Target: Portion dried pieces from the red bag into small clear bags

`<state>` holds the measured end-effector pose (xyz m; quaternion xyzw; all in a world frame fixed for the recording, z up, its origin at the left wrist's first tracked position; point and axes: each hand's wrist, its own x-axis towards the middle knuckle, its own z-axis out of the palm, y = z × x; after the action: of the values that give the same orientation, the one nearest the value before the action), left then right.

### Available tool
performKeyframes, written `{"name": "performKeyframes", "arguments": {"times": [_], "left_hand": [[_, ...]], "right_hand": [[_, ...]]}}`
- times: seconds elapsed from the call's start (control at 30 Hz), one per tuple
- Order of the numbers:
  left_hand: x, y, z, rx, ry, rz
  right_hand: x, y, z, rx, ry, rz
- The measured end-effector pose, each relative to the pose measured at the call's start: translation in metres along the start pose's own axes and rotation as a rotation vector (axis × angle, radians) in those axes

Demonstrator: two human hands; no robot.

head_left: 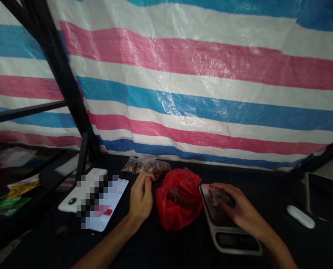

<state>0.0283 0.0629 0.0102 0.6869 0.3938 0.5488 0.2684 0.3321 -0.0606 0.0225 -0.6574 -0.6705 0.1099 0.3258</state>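
Note:
My right hand (239,203) reaches over a kitchen scale (236,242) and grips a small clear plastic bag (219,196) with brown bits in it, low over the scale's dark plate. Left of the scale, a red plastic bag (179,218) stands with its mouth open and something brown inside. My left hand (141,196) is between the red bag and a phone-like screen. Its fingers are curled closed beside a row of small filled zip bags (145,165); whatever they hold, if anything, is hidden.
On the left are a white device (92,177) and a lit phone (100,220), partly pixelated. Yellow and green packets (12,205) lie farther left. A dark phone (323,198) and a white oblong case (300,216) lie on the right. Striped sheeting (197,74) hangs behind, beside a black post (62,82).

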Motion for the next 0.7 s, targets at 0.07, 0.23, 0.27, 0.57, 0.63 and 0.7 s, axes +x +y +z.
{"name": "performKeyframes", "arguments": {"times": [0.07, 0.23, 0.27, 0.57, 0.63, 0.7], "left_hand": [[0.000, 0.000, 0.000, -0.001, 0.004, -0.003], [-0.001, -0.005, 0.000, -0.003, -0.001, -0.016], [-0.002, -0.006, 0.001, -0.003, -0.005, -0.023], [-0.006, 0.002, -0.001, -0.110, -0.350, 0.137], [-0.010, 0.004, 0.002, -0.093, -0.487, 0.136], [-0.013, 0.004, 0.005, -0.065, -0.561, 0.081]], "right_hand": [[-0.004, 0.008, -0.011, -0.021, -0.036, 0.005], [-0.004, 0.010, -0.023, -0.025, 0.118, -0.019], [-0.003, 0.011, -0.024, -0.043, 0.183, -0.019], [0.004, 0.016, -0.019, -0.079, 0.483, -0.092], [0.005, 0.015, -0.018, -0.068, 0.483, -0.086], [0.005, 0.015, -0.017, -0.069, 0.475, -0.070]]}}
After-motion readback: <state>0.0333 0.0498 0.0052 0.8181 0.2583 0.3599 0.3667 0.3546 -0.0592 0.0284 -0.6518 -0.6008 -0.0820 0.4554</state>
